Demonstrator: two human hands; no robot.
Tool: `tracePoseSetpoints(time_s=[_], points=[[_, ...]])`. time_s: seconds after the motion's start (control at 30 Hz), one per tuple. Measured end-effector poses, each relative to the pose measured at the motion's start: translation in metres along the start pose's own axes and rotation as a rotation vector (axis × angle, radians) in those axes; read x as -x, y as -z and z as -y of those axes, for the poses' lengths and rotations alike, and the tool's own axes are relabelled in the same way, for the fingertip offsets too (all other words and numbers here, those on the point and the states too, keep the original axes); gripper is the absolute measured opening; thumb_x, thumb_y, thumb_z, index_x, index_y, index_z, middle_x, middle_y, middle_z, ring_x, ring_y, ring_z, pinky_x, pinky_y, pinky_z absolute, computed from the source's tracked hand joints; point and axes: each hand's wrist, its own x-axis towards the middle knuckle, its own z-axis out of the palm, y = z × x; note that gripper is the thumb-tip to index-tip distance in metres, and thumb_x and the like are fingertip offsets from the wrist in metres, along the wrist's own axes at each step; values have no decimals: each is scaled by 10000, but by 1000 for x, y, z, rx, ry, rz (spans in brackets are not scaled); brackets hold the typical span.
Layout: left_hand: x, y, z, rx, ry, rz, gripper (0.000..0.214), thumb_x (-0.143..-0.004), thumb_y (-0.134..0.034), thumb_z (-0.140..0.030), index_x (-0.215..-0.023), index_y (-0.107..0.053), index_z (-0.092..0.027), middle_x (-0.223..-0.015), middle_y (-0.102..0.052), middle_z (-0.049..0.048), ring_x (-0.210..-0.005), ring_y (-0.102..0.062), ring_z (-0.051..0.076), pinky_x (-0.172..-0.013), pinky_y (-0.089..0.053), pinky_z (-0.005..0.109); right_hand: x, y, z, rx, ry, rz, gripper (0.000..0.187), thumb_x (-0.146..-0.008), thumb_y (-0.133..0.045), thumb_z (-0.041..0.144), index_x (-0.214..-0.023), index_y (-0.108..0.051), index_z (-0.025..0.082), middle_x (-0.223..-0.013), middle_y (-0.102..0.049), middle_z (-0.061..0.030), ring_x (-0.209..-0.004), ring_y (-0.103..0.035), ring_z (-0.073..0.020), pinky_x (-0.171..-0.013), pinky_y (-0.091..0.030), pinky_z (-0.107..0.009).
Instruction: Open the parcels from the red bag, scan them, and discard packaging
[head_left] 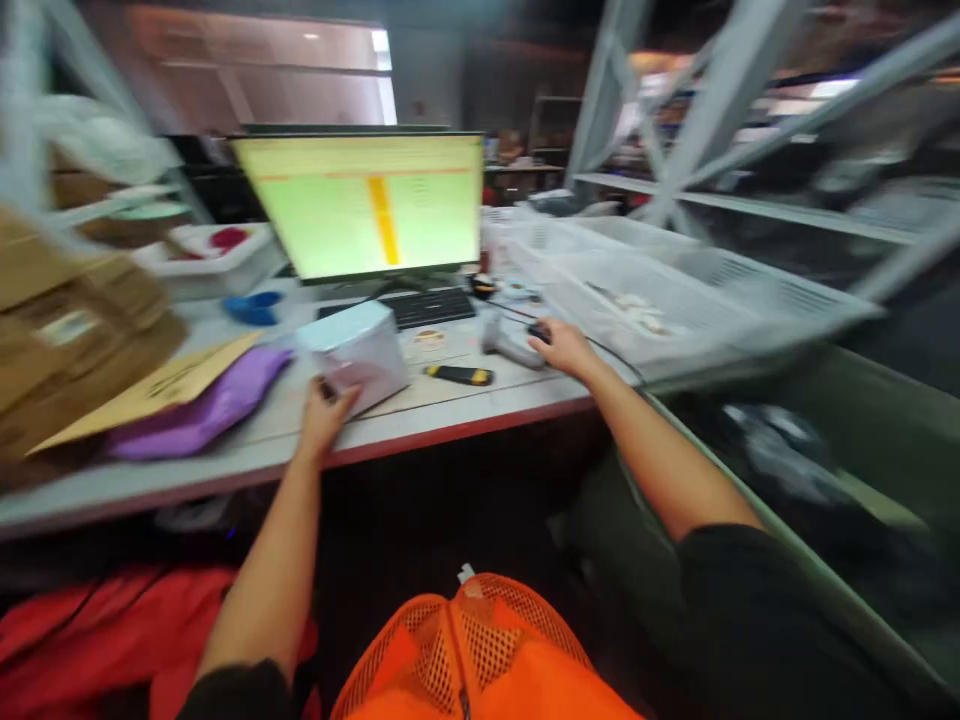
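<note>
My left hand (324, 420) grips the front left corner of a white box (367, 355) that stands near the desk's front edge. A small dark patch shows between thumb and fingers; what it is I cannot make out. My right hand (566, 348) curls over a black computer mouse (538, 332) farther right. Just left of the mouse lies a grey handheld scanner (514, 342), blurred. Between the hands are a black and yellow utility knife (459, 375) and a roll of tape (430, 339). Behind the box sits a black keyboard (431, 308).
A lit monitor (375, 205) stands at the back. On the left are cardboard boxes (67, 320), a tan envelope (161, 388) and a purple bag (202, 410). White plastic baskets (645, 285) line the right side, above a green bin (885, 410). A white tray (202, 280) stands back left.
</note>
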Motion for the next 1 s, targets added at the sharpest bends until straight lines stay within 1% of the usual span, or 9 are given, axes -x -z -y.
tracePoseSetpoints(time_s=[0.07, 0.13, 0.3, 0.4, 0.47, 0.63, 0.73, 0.87, 1.0], points=[[8, 39, 22, -1, 93, -100, 453, -914, -762, -371, -1276, -607, -148, -1222, -690, 116, -1094, -682, 245, -990, -573, 443, -21, -30, 20, 37, 6, 94, 544, -1006, -636, 351, -1463, -558, 66, -1381, -632, -237, -1284, -612, -354, -1086, -481, -429], [9, 56, 35, 93, 151, -115, 557, -835, -813, -342, -1289, -570, -131, -1240, -697, 147, -1154, -672, 265, -1056, -528, 429, -35, -52, 35, 92, -10, 153, 595, -1006, -626, 392, -1463, -531, 25, -1345, -627, -296, -1251, -623, -406, -1034, -502, -475], [2, 51, 44, 142, 130, -105, 658, -788, -809, -482, -1295, -566, -140, -1242, -705, 154, -1156, -669, 281, -1042, -516, 414, -41, -72, 59, 226, -88, 162, 529, -996, -568, 315, -1391, -549, -35, -1303, -616, -343, -1233, -619, -422, -937, -515, -447], [4, 51, 42, 127, 110, -99, 717, -782, -799, -537, -1325, -558, -135, -1254, -695, 168, -1159, -656, 301, -1041, -505, 439, -43, -58, 68, 272, -96, 169, 489, -978, -595, 376, -1287, -645, 0, -1236, -656, -322, -1152, -653, -426, -853, -517, -438], [6, 53, 40, 104, 107, -104, 734, -774, -806, -551, -1332, -564, -141, -1243, -695, 165, -1149, -652, 309, -1032, -504, 451, -42, -39, 75, 280, 0, 149, 423, -965, -614, 446, -1158, -707, 82, -1127, -706, -255, -1053, -681, -409, -785, -508, -423], [13, 56, 32, 60, 123, -77, 730, -762, -839, -536, -1333, -566, -174, -1205, -702, 138, -1120, -660, 310, -1008, -518, 457, -14, 28, 104, 13, 524, 21, 301, -890, -650, 544, -849, -659, 246, -773, -678, -79, -712, -638, -314, -608, -435, -378], [14, 54, 23, 44, 65, -119, 951, -715, -892, -539, -1492, -441, -231, -1346, -648, 140, -1260, -615, 328, -1094, -479, 485, 11, 56, 124, -171, 736, -39, 330, -877, -633, 586, -774, -612, 273, -670, -621, -56, -604, -578, -286, -553, -392, -373], [3, 48, -1, 66, -225, -204, 1255, -658, -937, -578, -1632, -202, -284, -1627, -386, 170, -1500, -413, 340, -1227, -364, 482, 29, 65, 140, -251, 817, -57, 354, -896, -619, 622, -797, -609, 281, -641, -606, -42, -548, -555, -260, -529, -376, -365], [-10, 39, -24, -52, -356, -225, 966, -742, -900, -542, -1535, -412, -284, -1529, -490, 138, -1443, -471, 328, -1214, -384, 455, 31, 63, 137, -233, 819, -66, 363, -904, -624, 623, -794, -601, 278, -627, -608, -34, -509, -531, -242, -505, -366, -359]])
